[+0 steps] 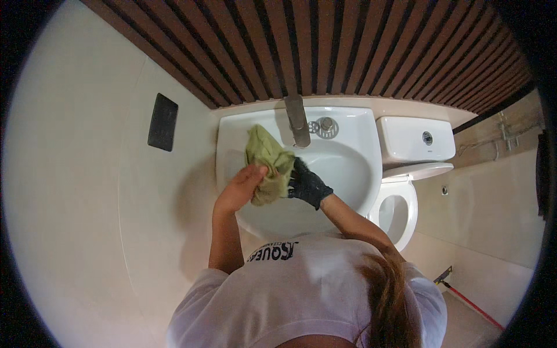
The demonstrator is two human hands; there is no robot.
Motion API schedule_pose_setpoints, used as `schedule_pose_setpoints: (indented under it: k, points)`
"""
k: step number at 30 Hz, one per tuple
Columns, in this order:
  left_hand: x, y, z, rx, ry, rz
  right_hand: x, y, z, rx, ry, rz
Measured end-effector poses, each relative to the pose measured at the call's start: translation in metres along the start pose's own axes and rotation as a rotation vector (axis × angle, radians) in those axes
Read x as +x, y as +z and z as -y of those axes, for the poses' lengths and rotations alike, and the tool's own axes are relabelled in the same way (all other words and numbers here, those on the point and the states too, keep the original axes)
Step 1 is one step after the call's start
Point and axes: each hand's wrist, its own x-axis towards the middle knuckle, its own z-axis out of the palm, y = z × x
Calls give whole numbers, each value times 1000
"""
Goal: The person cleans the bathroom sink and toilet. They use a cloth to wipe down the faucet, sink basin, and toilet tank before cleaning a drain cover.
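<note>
- Head view, the only one I've got: both hands are up over the white basin (348, 168), working a green cloth (268, 164) between them
- Left hand (242, 188) is bare, fingers curled shut around the lower left part of the cloth, thumb on top
- Right hand (306, 182) wears a dark glove (black, looks textured, can't tell the material) and clamps the cloth's right edge, fingers closed on it
- The cloth is held up above the left half of the bowl, just left of the tap (297, 120); I can't tell if it touches the porcelain
- Key relation: the cloth's long axis runs roughly away from the person, top end bunched up toward the back rim, lower end hanging between the two hands; left hand sits lower and left of it, right hand level with its middle, both equally near
- Cloth looks soft, crumpled, matte, olive-green, folds all over
- Basin is smooth glossy ceramic, rounded bowl; tap is a straight metal spout, dull grey; a round metal drain fitting (325, 126) sits beside it
- To the right, a white toilet (400, 197), seat ring open, cistern behind it
- Wall behind is dark wooden slats (325, 46), side walls pale flat tile with a dark rectangular plate (162, 122) on the left
- Red-handled tool (467, 301) lies on the floor lower right
</note>
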Motion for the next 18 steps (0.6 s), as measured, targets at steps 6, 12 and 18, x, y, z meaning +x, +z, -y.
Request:
schedule_pose_setpoints:
  k: [6, 12, 18]
  points:
    - [4, -16, 21, 178, -186, 296, -23, 2, -1, -607, -152, 177]
    - [38, -12, 98, 451, -89, 256, -107, -51, 52, -784, -128, -177]
    - [106, 114, 81, 800, 633, 56, -109, -111, 76, -1059, -763, -920]
